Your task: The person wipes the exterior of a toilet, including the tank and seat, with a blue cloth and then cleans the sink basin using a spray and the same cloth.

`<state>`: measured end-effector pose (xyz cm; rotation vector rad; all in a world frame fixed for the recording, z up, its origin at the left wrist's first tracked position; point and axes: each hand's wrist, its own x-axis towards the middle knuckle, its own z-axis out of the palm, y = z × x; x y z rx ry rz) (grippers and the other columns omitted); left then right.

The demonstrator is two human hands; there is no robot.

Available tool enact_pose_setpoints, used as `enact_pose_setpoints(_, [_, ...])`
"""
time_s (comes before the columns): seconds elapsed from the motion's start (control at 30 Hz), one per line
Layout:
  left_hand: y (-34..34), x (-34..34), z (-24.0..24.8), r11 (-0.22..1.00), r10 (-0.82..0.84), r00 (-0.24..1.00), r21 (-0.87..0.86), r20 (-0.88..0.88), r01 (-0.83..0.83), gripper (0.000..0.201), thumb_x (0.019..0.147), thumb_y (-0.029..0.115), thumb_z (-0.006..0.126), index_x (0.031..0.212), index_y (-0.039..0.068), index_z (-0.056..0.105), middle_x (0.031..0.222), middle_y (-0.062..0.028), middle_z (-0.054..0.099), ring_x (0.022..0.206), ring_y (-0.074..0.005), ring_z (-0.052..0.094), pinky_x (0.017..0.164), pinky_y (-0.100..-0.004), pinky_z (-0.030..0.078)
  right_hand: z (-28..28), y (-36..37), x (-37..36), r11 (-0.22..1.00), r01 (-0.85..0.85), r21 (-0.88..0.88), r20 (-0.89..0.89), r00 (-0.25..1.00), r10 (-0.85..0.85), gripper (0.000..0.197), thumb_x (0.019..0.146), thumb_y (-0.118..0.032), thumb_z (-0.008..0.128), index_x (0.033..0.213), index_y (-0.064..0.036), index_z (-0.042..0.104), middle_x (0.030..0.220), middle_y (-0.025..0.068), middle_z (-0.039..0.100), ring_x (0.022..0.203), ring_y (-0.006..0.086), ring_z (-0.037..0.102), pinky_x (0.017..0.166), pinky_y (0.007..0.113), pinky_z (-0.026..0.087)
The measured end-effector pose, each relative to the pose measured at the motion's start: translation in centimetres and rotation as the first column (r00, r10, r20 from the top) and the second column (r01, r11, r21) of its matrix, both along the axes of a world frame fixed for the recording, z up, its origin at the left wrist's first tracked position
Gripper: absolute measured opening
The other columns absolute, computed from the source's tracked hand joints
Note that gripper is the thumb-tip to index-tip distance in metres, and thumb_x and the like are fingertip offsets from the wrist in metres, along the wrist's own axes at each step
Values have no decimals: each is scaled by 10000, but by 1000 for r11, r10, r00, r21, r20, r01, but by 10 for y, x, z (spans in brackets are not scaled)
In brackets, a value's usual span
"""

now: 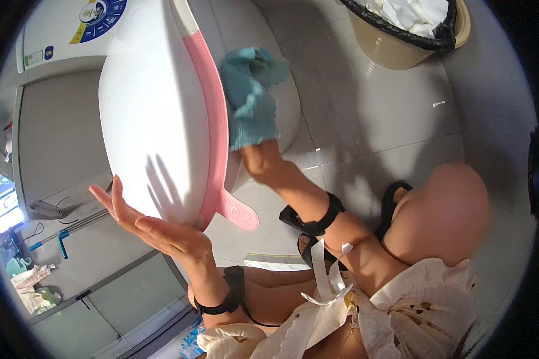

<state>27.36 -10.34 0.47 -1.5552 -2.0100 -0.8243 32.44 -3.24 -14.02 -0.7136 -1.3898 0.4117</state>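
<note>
A white toilet lid stands raised, with a pink seat pad and its rounded tab along the right edge. My left hand is open, fingers apart, at the lid's lower edge; it casts a shadow on the white surface. My right hand holds a teal cloth against the toilet's side, right of the pink pad. The cloth covers most of that hand, so its fingers are hidden. A black band circles each wrist.
A beige bin with a black liner and crumpled white paper stands at the upper right on grey floor tiles. Grey-fronted cabinets lie at the lower left. A blue-ended pole leans nearby. My bent knee is at the right.
</note>
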Motion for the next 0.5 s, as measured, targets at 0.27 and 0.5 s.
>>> enact_pose_setpoints(0.27, [-5, 0, 7, 999, 34, 999, -7, -10, -34, 600, 916, 503, 132, 1244, 79, 401, 1421, -194, 174, 1339, -311, 118, 1085, -494, 83, -13, 94, 0, 697, -480, -534, 61, 800, 597, 415, 854, -196, 442, 1235, -45, 376, 1324, 228, 322, 1253, 373, 282, 1055, 493, 169])
enact_pose_setpoints(0.5, [-5, 5, 2, 999, 34, 999, 22, -1, -33, 590, 914, 499, 155, 1234, 78, 417, 1415, -196, 195, 1334, -316, 139, 1083, -497, 98, -94, 107, -8, 238, -616, -751, -542, 781, 311, 649, 881, -442, 351, 1378, -51, 209, 1442, 167, 164, 1303, 321, 220, 1063, 356, 195])
